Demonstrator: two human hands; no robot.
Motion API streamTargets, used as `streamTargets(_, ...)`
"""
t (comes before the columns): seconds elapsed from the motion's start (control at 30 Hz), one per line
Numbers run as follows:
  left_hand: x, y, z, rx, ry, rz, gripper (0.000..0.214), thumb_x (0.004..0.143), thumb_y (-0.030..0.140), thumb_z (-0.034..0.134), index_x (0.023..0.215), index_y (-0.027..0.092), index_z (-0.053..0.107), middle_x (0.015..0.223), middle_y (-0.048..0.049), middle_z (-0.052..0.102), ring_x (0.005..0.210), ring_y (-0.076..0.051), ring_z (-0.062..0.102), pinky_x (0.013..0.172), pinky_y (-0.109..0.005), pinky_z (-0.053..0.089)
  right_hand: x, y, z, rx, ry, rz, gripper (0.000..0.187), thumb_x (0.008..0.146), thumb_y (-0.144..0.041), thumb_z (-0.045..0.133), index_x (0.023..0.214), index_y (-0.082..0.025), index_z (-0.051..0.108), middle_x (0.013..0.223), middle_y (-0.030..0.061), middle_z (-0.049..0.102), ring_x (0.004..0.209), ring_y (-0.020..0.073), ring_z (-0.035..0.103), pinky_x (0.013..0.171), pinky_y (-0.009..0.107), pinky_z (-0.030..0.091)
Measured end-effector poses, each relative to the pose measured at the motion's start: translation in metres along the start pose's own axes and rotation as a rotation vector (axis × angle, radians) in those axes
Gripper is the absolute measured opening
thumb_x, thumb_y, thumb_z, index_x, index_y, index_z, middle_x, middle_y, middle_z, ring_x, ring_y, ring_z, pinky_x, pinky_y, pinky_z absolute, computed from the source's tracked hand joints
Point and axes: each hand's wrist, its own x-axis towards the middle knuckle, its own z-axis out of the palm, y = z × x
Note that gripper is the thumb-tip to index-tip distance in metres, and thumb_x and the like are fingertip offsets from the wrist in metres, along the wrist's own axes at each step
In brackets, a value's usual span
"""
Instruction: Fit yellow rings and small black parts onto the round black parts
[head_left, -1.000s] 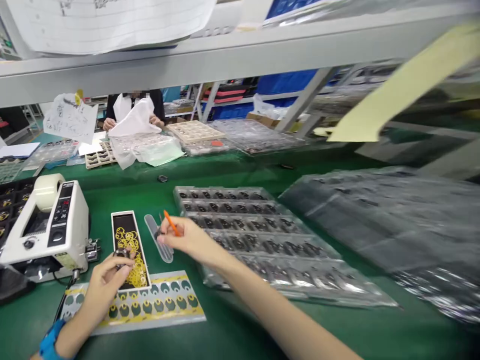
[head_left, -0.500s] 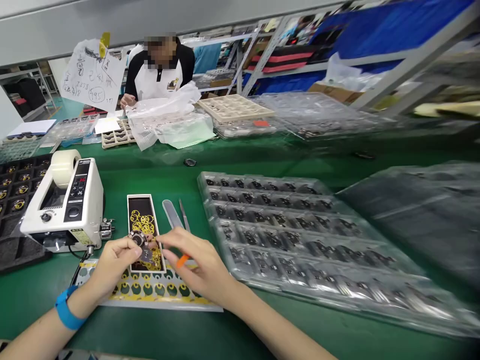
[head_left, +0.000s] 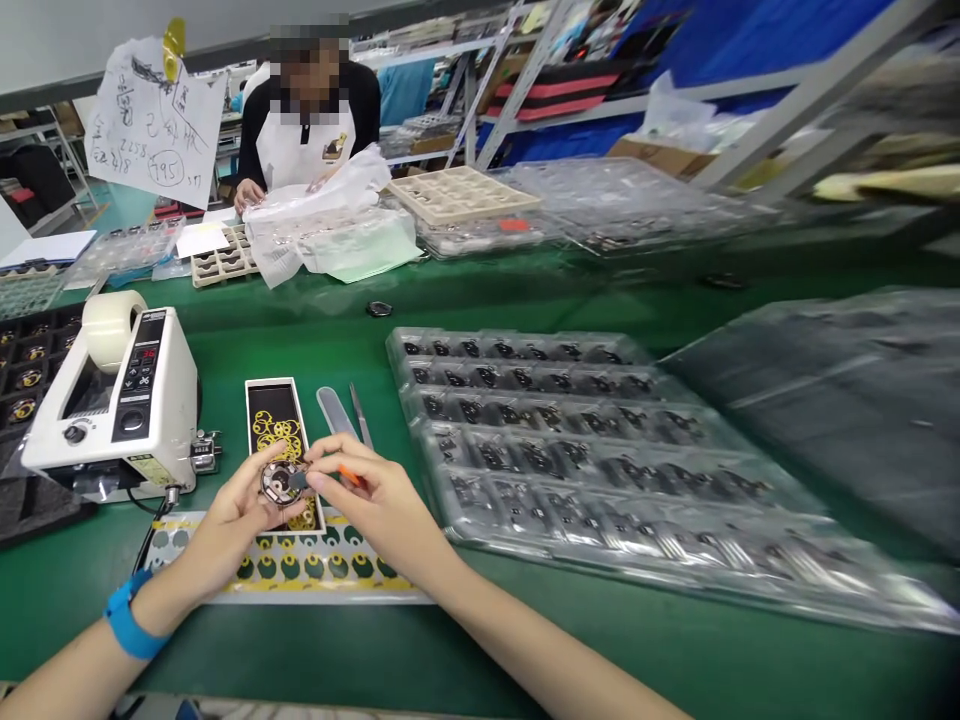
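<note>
Round part [head_left: 275, 492], one: gripped in fingers of left hand [head_left: 231, 515], just left of fingertips of right hand [head_left: 388, 502]; long axis not evident. Orange tool [head_left: 349, 476], one: held among right fingers, tips at part's right edge.

From where I stand, this looks like an assembly workshop: a tape dispenser [head_left: 161, 375] near the left edge of the green surface [head_left: 360, 660], a clear tray [head_left: 600, 572] of small dark parts [head_left: 536, 458], another person [head_left: 307, 150] across the far edge, metal racking [head_left: 814, 98] behind.

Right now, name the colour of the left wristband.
The wristband is blue, clearest in the head view.
</note>
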Motion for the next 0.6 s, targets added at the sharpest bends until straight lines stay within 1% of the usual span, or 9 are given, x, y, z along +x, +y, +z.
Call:
streamTargets(0.1,0.0004,-0.0033,0.0007,0.074,-0.041,0.029,0.053,0.084,0.036,0.065,0.135,0.031,0.050,0.145,-0.0056,0.041,0.119,-0.025,0.050,0.108,-0.049,0.040,0.0020,0.0021,0.0034,0.039,0.008,0.125,0.012,0.077,-0.022,0.062,0.067,-0.019,0.069,0.085,0.0040,0.061,0.060,0.0110,0.049,0.053,0.025,0.039)
streamTargets(0.23,0.0000,-0.0049,0.0021,0.113,-0.088,0.061,0.056,0.087,0.040,0.062,0.139,0.029,0.045,0.139,-0.0081,0.048,0.118,-0.024,0.052,0.107,-0.046,0.041,0.0016,0.0019,0.0070,0.071,0.030,0.175,0.013,0.072,-0.026,0.063,0.062,-0.018,0.068,0.084,0.0035,0.060,0.055,0.0092,0.042,0.051,0.025,0.034)
streamTargets(0.37,-0.0016,-0.0061,0.0013,0.172,-0.071,0.063,0.058,0.088,0.042,0.060,0.141,0.027,0.042,0.134,-0.0100,0.051,0.101,-0.018,0.058,0.105,-0.042,0.043,0.0012,0.0011,0.0080,0.096,0.014,0.181,0.015,0.073,-0.027,0.061,0.062,-0.018,0.065,0.083,0.0030,0.059,0.053,0.0081,0.038,0.052,0.025,0.032)
streamTargets(0.5,-0.0028,-0.0081,0.0001,0.210,-0.060,0.062,0.060,0.088,0.043,0.059,0.142,0.026,0.041,0.130,-0.0106,0.053,0.091,-0.015,0.057,0.101,-0.038,0.044,0.0019,0.0010,0.0077,0.086,0.009,0.168,0.015,0.073,-0.026,0.060,0.061,-0.018,0.064,0.081,0.0024,0.059,0.053,0.0088,0.037,0.052,0.025,0.032)
streamTargets(0.6,-0.0029,-0.0094,-0.0003,0.237,-0.058,0.066,0.060,0.089,0.044,0.058,0.143,0.025,0.039,0.119,-0.0099,0.059,0.078,-0.013,0.056,0.094,-0.035,0.047,0.0020,0.0016,0.0089,0.063,0.025,0.163,0.015,0.073,-0.025,0.060,0.061,-0.018,0.065,0.079,0.0025,0.060,0.056,0.0099,0.040,0.052,0.025,0.032)
